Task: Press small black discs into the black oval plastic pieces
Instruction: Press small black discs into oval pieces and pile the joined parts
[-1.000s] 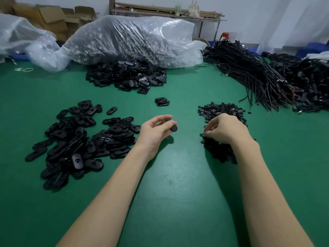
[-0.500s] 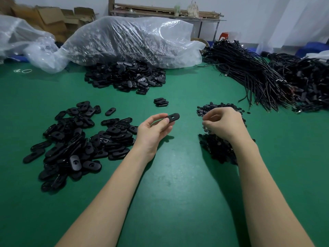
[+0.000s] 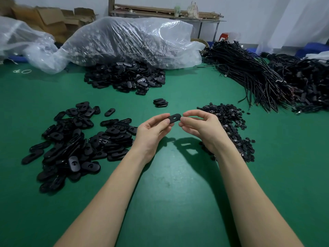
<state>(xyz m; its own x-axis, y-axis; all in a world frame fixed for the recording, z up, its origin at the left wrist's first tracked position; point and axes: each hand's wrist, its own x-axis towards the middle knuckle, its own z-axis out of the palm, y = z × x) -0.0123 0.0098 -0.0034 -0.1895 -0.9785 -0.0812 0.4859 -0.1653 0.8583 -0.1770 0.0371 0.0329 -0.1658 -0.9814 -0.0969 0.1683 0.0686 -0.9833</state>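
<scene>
My left hand (image 3: 153,130) pinches one black oval plastic piece (image 3: 174,118) by its left end, held above the green table (image 3: 169,175). My right hand (image 3: 199,126) meets it from the right, thumb and forefinger curled at the oval's right end; whether a small disc sits between those fingertips is hidden. A heap of small black discs (image 3: 229,125) lies just behind and under my right hand. A large pile of black oval pieces (image 3: 80,139) spreads out to the left of my left hand.
A second heap of ovals (image 3: 124,79) lies at the back by a clear plastic bag (image 3: 131,40) full of parts. A few stacked ovals (image 3: 160,102) sit mid-table. Bundles of black cords (image 3: 258,73) fill the right back. Cardboard boxes (image 3: 48,20) stand far left.
My right hand left the disc heap and came left to the oval. My left hand lifted the oval and turned it flat toward the right hand.
</scene>
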